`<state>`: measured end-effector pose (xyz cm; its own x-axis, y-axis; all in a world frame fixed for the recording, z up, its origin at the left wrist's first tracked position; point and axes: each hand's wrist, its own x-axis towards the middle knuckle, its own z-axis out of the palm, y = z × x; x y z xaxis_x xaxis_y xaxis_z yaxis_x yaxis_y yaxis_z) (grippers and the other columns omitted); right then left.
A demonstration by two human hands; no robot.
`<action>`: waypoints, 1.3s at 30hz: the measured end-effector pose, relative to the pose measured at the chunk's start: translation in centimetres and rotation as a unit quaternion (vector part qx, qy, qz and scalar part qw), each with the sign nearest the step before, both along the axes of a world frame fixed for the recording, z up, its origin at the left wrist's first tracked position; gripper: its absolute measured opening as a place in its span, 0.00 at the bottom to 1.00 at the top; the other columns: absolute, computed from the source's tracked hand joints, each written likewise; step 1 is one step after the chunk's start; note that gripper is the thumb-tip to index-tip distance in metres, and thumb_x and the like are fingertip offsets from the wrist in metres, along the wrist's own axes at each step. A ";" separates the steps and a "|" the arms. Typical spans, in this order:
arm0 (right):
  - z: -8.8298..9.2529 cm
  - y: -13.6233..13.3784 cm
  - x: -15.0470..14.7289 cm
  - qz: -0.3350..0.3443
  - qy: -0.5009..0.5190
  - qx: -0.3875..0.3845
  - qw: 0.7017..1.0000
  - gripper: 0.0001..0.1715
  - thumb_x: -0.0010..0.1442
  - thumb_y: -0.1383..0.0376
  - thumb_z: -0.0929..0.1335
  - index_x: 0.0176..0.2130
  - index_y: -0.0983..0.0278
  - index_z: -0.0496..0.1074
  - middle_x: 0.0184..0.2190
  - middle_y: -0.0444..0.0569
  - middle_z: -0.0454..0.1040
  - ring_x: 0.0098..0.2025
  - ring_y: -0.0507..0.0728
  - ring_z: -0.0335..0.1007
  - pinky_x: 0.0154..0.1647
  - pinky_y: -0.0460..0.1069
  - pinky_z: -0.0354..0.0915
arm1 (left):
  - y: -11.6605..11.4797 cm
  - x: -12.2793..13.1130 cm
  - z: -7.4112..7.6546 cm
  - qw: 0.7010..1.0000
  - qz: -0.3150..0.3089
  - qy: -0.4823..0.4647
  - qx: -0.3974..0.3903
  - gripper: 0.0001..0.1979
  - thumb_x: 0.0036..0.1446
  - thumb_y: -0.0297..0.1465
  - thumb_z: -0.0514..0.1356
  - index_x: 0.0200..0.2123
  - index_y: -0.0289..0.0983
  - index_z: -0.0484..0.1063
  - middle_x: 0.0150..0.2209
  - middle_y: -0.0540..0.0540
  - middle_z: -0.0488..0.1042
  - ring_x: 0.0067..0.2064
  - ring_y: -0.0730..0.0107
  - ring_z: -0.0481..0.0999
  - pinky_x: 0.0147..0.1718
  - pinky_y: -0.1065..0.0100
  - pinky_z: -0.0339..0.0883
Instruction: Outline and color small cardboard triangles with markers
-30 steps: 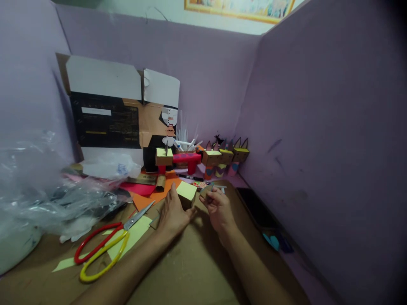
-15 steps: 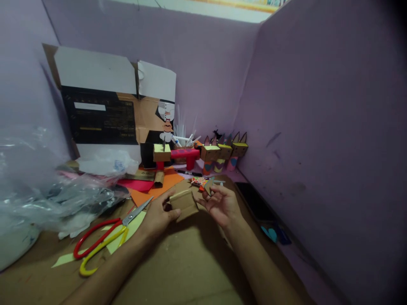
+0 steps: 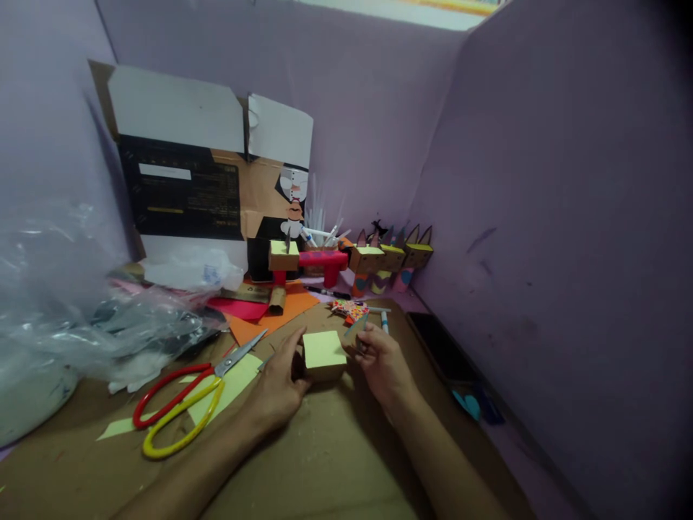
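Note:
My left hand grips the left side of a small cardboard box with a pale yellow top, which is low over the cardboard mat. Pinched in my right hand is a small pointed cardboard piece with a bluish edge, just right of the box. Left of my left hand lie scissors with one red and one yellow handle, partly over pale yellow paper. A colourful patterned scrap and a marker lie beyond my hands.
Behind stand box-headed cardboard figures with pointed ears and a red cardboard figure. Clear plastic bags crowd the left. A printed carton leans on the wall. A dark phone-like slab lies along the right wall.
My left hand has turned the box so its yellow top faces up, and lowered it. My right hand still pinches the pointed piece, slightly lower. The view has shifted a little.

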<state>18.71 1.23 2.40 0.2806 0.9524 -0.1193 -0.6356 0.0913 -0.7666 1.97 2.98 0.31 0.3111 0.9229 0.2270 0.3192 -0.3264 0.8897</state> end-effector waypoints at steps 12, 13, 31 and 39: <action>0.1 0.1 1.2 -0.025 -0.280 0.082 0.956 0.06 0.42 0.70 0.71 0.27 0.63 0.75 0.24 0.41 0.74 0.27 0.51 0.67 0.33 0.46 0.61 | 0.0 0.3 -0.2 0.999 -0.017 -0.006 -0.049 0.30 0.38 0.24 0.60 0.49 0.38 0.64 0.45 0.42 0.72 0.47 0.58 0.69 0.45 0.60 0.63; 0.0 0.2 1.1 -0.016 -0.296 0.080 0.952 0.05 0.43 0.70 0.71 0.27 0.63 0.75 0.25 0.42 0.75 0.28 0.52 0.67 0.33 0.47 0.61 | 0.0 0.3 -0.1 0.998 -0.026 0.004 -0.049 0.27 0.38 0.24 0.60 0.47 0.39 0.65 0.43 0.43 0.73 0.46 0.59 0.70 0.44 0.61 0.63; -0.7 0.9 0.5 0.007 -0.428 0.064 0.901 0.06 0.42 0.71 0.68 0.25 0.65 0.75 0.24 0.44 0.74 0.28 0.53 0.66 0.29 0.47 0.61 | 0.3 0.1 0.2 0.993 -0.065 0.091 -0.033 0.20 0.44 0.25 0.57 0.44 0.40 0.63 0.42 0.48 0.71 0.43 0.65 0.69 0.41 0.67 0.62; -0.6 0.8 0.3 0.008 -0.405 0.064 0.912 0.06 0.41 0.72 0.68 0.25 0.65 0.75 0.23 0.43 0.72 0.28 0.52 0.64 0.31 0.47 0.60 | 0.1 0.3 0.5 0.994 -0.067 0.087 -0.031 0.21 0.44 0.26 0.57 0.46 0.38 0.63 0.44 0.45 0.71 0.44 0.62 0.69 0.43 0.63 0.63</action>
<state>19.05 2.04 1.78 0.2135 0.9484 0.2343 0.1334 0.2093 -0.9687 2.25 3.12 0.82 0.4609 0.8814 0.1029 0.4273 -0.3221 0.8448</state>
